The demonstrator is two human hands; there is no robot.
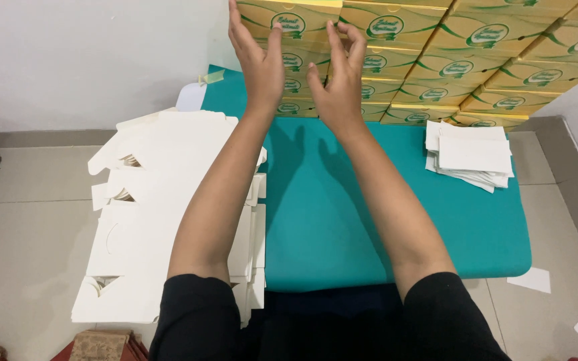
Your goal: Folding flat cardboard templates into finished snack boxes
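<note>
1. Your left hand (257, 61) is up at the far edge of the green table (396, 227). Its fingers are straight and loose, and the palm lies flat on the left end of the top yellow box (296, 19) — it grips nothing.
2. Your right hand (337, 80) is just beside your left one. Its fingers curl and its fingertips (359, 41) touch the front of the same box, but it is not closed on it.
3. That top yellow box sits at the left end of the top row of the stack of yellow boxes (476, 60). The stack runs along the far edge of the table, against the white wall (81, 60).
4. A pile of flat white box blanks (148, 220) lies by the left edge of the table, partly under your left arm — it hangs out over the floor (28, 234).
5. A small stack of white paper sheets (471, 155) rests near the far right corner of the table, well apart from your hands.
6. A few white paper scraps (533, 279) lie on the floor by the right edge.
</note>
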